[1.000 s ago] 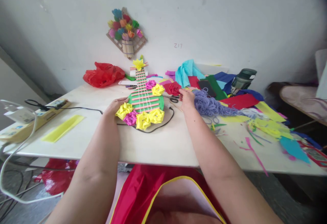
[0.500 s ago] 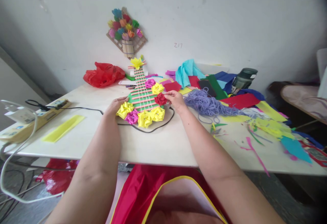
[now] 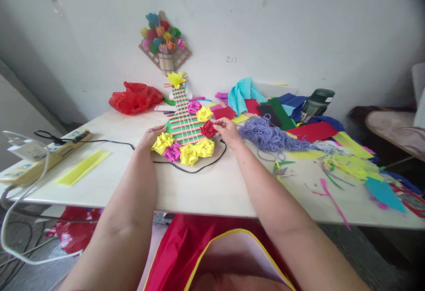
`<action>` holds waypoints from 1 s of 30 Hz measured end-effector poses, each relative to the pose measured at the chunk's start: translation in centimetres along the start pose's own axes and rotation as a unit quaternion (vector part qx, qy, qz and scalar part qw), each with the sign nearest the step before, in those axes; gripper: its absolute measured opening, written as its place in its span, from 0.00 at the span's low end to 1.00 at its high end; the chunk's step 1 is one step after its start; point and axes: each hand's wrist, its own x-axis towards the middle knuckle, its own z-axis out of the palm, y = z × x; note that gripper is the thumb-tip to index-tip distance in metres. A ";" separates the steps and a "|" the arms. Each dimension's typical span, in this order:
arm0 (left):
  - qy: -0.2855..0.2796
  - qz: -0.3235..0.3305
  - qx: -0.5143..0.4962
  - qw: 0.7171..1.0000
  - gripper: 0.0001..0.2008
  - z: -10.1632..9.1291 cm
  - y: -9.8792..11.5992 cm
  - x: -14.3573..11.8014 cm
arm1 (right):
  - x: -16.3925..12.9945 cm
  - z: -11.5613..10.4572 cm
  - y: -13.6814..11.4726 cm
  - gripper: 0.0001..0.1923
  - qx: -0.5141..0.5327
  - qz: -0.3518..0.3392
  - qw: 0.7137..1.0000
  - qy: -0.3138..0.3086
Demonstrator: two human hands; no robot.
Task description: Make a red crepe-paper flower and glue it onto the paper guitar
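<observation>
A green craft guitar [image 3: 171, 126] with pink strips and pale strings stands tilted on the table, its neck pointing away from me. Yellow paper flowers [image 3: 189, 154] and magenta ones [image 3: 171, 151] ring its lower body, and a yellow flower [image 3: 175, 79] tops the neck. My left hand [image 3: 153, 136] is closed round the guitar's left edge, with the fingertips partly hidden. On the right edge, the thumb and fingers of my right hand [image 3: 226, 129] pinch a red paper flower [image 3: 208, 128]. A black cord [image 3: 192, 171] curves in front of the guitar.
Purple yarn [image 3: 265, 132], coloured paper sheets and scraps [image 3: 312, 131] and a dark bottle [image 3: 318, 104] crowd the right side. At the left lie a power strip [image 3: 71, 143], a yellow strip [image 3: 83, 167] and a red plastic bag [image 3: 135, 98]. A flower decoration [image 3: 166, 63] rests against the wall.
The guitar's neck and its top flower have swung slightly to the left. Both hands keep nearly the same places, the right one still at the red flower.
</observation>
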 end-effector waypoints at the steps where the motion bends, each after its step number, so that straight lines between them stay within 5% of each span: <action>1: 0.002 0.000 -0.002 1.000 0.16 0.1 0.0 0.0 | 0.0 0.1 -0.1 0.08 0.004 0.000 1.000 0.007; 9: 0.010 -0.005 0.002 1.000 0.16 0.3 0.3 -0.2 | -0.4 1.2 -0.8 0.07 0.046 0.052 0.996 0.062; 16: 0.001 0.007 0.009 1.000 0.19 0.1 0.1 -0.1 | 0.1 1.3 0.8 0.08 -0.081 0.011 0.992 0.093; 20: -0.001 0.009 0.004 1.000 0.19 0.1 0.1 -0.1 | 0.2 1.3 0.9 0.07 -0.088 -0.004 0.992 0.090; 25: 0.005 0.006 0.015 1.000 0.21 0.1 0.1 -0.1 | 0.0 1.1 0.1 0.20 -0.072 -0.014 0.996 0.045; 30: -0.004 0.004 0.005 1.000 0.18 0.0 -0.1 0.1 | -0.3 0.9 -0.5 0.18 -0.070 -0.027 0.997 0.005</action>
